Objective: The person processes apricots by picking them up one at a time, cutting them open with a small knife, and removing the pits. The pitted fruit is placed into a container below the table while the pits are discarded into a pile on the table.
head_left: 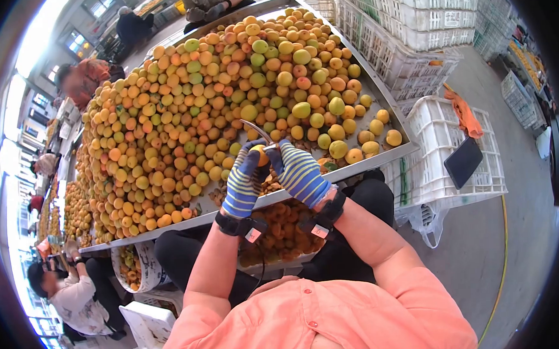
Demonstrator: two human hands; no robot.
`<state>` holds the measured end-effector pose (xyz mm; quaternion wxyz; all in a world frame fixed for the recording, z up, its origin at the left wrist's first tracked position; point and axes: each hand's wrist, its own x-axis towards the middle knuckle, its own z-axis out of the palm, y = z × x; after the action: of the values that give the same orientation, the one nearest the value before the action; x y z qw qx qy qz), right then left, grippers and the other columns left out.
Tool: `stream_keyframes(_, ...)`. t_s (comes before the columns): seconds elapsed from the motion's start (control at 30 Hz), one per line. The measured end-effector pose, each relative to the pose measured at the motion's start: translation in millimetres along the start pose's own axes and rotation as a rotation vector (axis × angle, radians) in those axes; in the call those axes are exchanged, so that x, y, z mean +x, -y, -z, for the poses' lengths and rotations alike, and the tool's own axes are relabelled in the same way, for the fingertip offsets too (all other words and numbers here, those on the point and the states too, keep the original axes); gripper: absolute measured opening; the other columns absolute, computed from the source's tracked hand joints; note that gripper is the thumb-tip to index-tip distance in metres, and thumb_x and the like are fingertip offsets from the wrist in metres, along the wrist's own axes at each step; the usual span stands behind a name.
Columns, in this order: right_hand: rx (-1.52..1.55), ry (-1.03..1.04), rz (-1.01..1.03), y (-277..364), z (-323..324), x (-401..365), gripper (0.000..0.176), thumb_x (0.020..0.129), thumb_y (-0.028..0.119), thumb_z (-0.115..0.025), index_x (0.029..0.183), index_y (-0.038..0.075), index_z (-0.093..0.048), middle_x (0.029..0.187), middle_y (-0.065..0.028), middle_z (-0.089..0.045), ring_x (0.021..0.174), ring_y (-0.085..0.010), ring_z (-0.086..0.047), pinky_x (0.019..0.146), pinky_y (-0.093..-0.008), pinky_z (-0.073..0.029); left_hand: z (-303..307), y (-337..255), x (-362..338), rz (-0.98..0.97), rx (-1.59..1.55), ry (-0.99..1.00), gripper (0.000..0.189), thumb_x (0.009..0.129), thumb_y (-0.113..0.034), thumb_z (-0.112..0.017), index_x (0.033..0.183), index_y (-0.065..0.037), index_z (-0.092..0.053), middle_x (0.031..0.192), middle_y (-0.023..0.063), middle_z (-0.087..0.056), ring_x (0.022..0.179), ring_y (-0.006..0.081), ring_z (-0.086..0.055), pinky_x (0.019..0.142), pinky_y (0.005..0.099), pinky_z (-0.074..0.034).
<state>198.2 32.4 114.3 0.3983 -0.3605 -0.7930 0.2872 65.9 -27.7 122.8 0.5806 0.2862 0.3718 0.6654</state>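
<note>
My left hand (pixel 244 182), in a blue striped glove, is closed around a yellow-orange apricot (pixel 260 154). Close against it, my right hand (pixel 299 171) in a matching glove grips a thin curved tool, like a small knife (pixel 257 131). Its slim curved end points up and left, and a short silver part touches the apricot; the gripped portion is hidden by my fingers. Both hands are over the near edge of a metal table (pixel 377 160) heaped with whole apricots (pixel 167 129).
Under my hands, between my knees, a container holds split apricots (pixel 284 226). A white bucket (pixel 148 265) stands at left. White crates (pixel 404 53) are stacked at right; a dark tablet-like slab (pixel 464 163) leans on one (pixel 486 186). Other people (pixel 80 298) sit along the left.
</note>
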Motion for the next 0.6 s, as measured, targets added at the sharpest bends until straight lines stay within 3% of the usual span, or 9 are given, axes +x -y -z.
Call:
stream_keyframes(0.13,-0.083,0.055,-0.111,3.2,-7.6,-3.3,0.032,0.095,0.032,-0.049,0.09,0.0,-0.053,0.062,-0.0185,-0.061,0.058,-0.0355,-0.062,0.049,-0.0444,-0.047,0.7,7.0,-1.2,-0.086,0.29,-0.105,0.034,0.094,-0.026,-0.054,0.12,-0.005,-0.047,0.106,0.0055,-0.057,0.093,0.0123,-0.056,0.084,0.0251,-0.048)
stream_keyframes(0.27,0.218,0.004,-0.098,-7.1,-23.0,-2.9,0.035,0.095,0.032,-0.048,0.086,-0.001,-0.055,0.068,-0.0235,-0.061,0.062,-0.039,-0.06,0.054,-0.0463,-0.047,0.7,13.1,2.4,-0.269,0.501,-0.141,0.031,0.094,-0.025,-0.055,0.118,-0.007,-0.049,0.1,0.0021,-0.056,0.086,0.0081,-0.052,0.077,0.0207,-0.046)
stream_keyframes(0.3,0.504,0.022,-0.108,2.8,-16.9,3.4,0.038,0.096,0.035,-0.046,0.083,0.001,-0.056,0.061,-0.0166,-0.06,0.051,-0.0311,-0.057,0.047,-0.0399,-0.044,2.5,9.2,1.3,-0.199,0.501,-0.184,0.032,0.093,-0.025,-0.055,0.118,-0.006,-0.05,0.098,0.004,-0.057,0.084,0.0115,-0.053,0.077,0.0242,-0.046)
stream_keyframes(0.33,0.88,0.381,-0.557,7.7,2.5,5.6,0.04,0.098,0.041,-0.043,0.08,0.006,-0.054,0.054,-0.002,-0.052,0.042,-0.0158,-0.048,0.04,-0.0289,-0.037,4.3,7.4,1.0,-0.137,0.305,-0.142,0.033,0.093,-0.027,-0.055,0.118,-0.005,-0.05,0.097,0.0047,-0.058,0.084,0.0131,-0.054,0.079,0.0265,-0.047)
stream_keyframes(0.4,1.364,0.583,-0.833,8.8,17.6,4.8,0.039,0.098,0.046,-0.04,0.079,0.013,-0.05,0.053,0.0086,-0.038,0.041,-0.0039,-0.036,0.038,-0.0203,-0.027,8.4,4.7,1.4,-0.01,-0.088,-0.051,0.036,0.093,-0.029,-0.054,0.119,-0.004,-0.05,0.096,0.0062,-0.058,0.084,0.0164,-0.055,0.082,0.031,-0.047)
stream_keyframes(0.47,1.652,0.721,-0.827,19.6,31.5,7.2,0.038,0.096,0.05,-0.041,0.081,0.015,-0.047,0.053,0.0112,-0.029,0.039,-0.0034,-0.023,0.035,-0.0204,-0.02,20.0,1.7,1.9,0.077,-0.353,-0.014,0.04,0.094,-0.034,-0.05,0.119,-0.002,-0.051,0.107,0.0132,-0.061,0.096,0.0242,-0.059,0.09,0.039,-0.046)
stream_keyframes(0.53,1.598,0.712,-0.822,23.5,31.0,4.1,0.038,0.097,0.049,-0.042,0.08,0.015,-0.048,0.052,0.0109,-0.031,0.039,-0.0028,-0.026,0.035,-0.0199,-0.02,28.9,2.4,4.2,0.079,-0.473,-0.014,0.04,0.09,-0.03,-0.058,0.116,-0.001,-0.054,0.107,0.0131,-0.062,0.097,0.0253,-0.06,0.087,0.0389,-0.05)
stream_keyframes(0.6,1.357,0.666,-0.752,17.8,25.6,0.1,0.038,0.097,0.048,-0.043,0.078,0.015,-0.048,0.052,0.0098,-0.035,0.04,-0.0024,-0.031,0.036,-0.0187,-0.022,29.3,2.2,5.3,0.086,-0.524,-0.044,0.04,0.09,-0.03,-0.057,0.117,-0.001,-0.052,0.11,0.0136,-0.061,0.102,0.0264,-0.058,0.092,0.0404,-0.046)
